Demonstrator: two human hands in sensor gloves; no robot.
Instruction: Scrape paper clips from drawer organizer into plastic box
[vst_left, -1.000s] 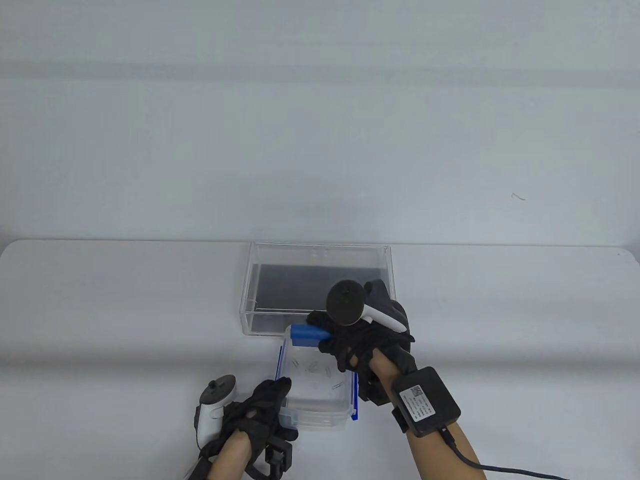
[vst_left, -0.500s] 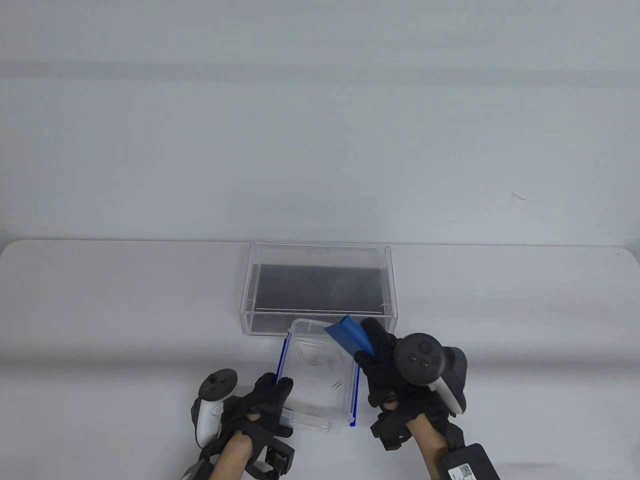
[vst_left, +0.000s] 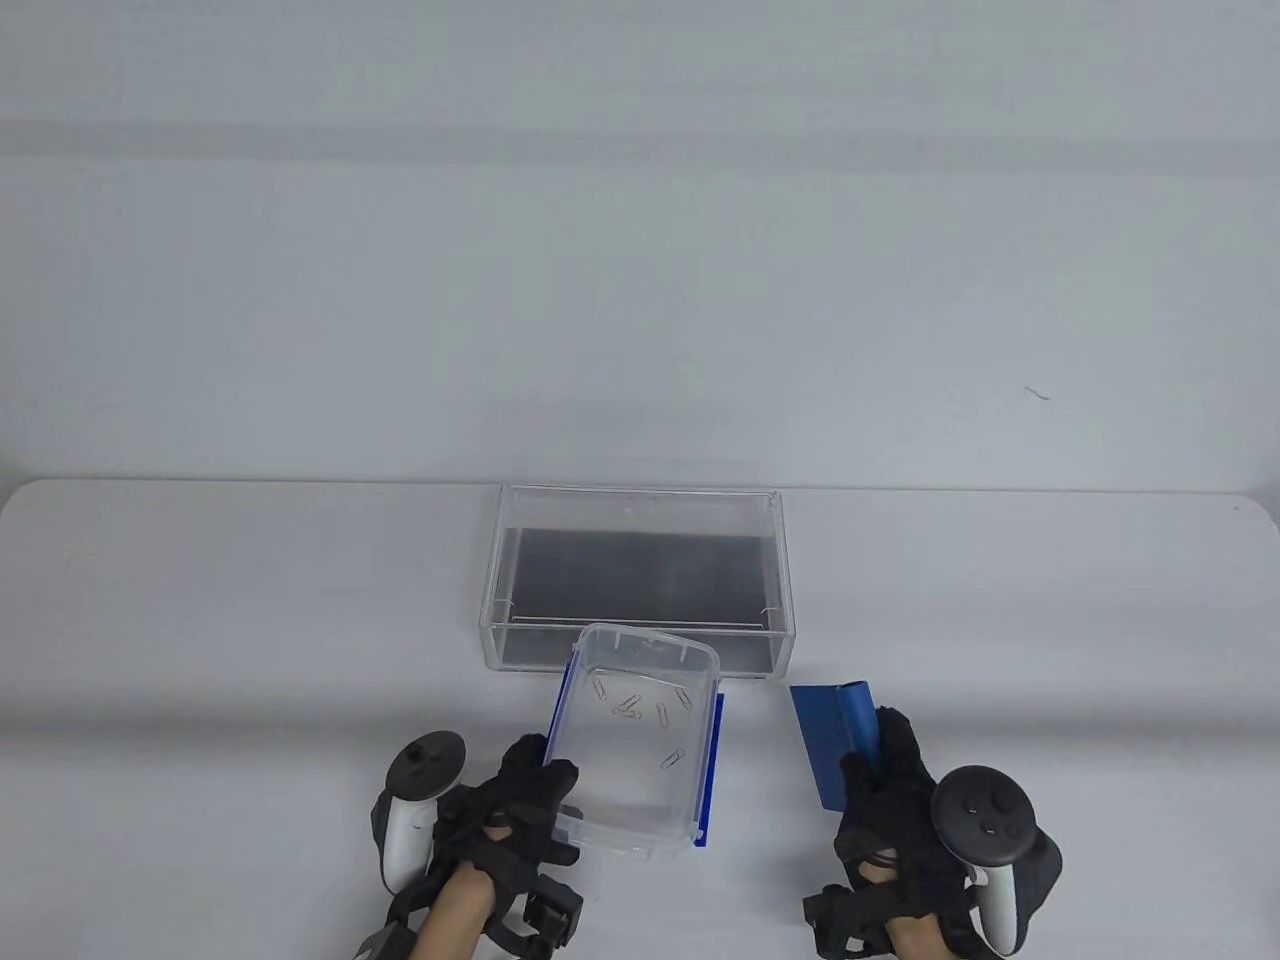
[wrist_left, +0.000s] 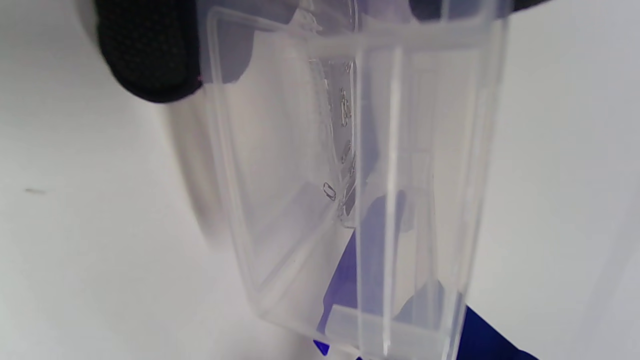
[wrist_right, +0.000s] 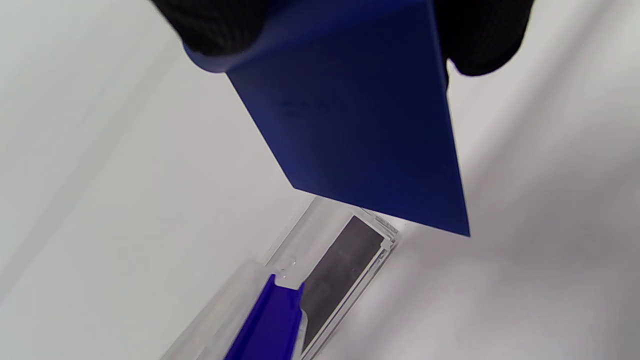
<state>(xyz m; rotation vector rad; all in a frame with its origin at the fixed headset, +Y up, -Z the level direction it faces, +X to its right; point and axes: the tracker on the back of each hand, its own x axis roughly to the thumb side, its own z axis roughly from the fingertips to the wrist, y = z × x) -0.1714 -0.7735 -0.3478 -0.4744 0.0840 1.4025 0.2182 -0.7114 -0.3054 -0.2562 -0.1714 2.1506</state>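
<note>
From the table view, my left hand (vst_left: 520, 810) grips the near left corner of the plastic box (vst_left: 600, 835), which sits tilted with its far end lifted toward the drawer organizer (vst_left: 500, 560). The paper clips (vst_left: 640, 712) lie scattered on the box floor, several toward the far end and one nearer the right wall. The organizer's dark floor looks bare of clips as far as I can make out, so I judge the scraping itself done. My right hand (vst_left: 895, 800) is well off to the right of the box, holding the blue scraper (vst_left: 825, 735) low over the table (vst_left: 200, 650), its blade apart from both containers. What seems left is to set the box level and put the scraper down.

In the left wrist view, one gloved fingertip (wrist_left: 150, 55) presses the outside of the clear box wall (wrist_left: 280, 150); my grip is closed on that corner. A few small clips (wrist_left: 330, 191) show through the plastic, though blur keeps me from counting them.

In the right wrist view, my fingers (wrist_right: 220, 25) pinch the scraper's top edge, the blade (wrist_right: 360, 130) hanging down. Beyond its tip I see a corner of the organizer (wrist_right: 350, 250) and a blue latch (wrist_right: 272, 320) of the box.
</note>
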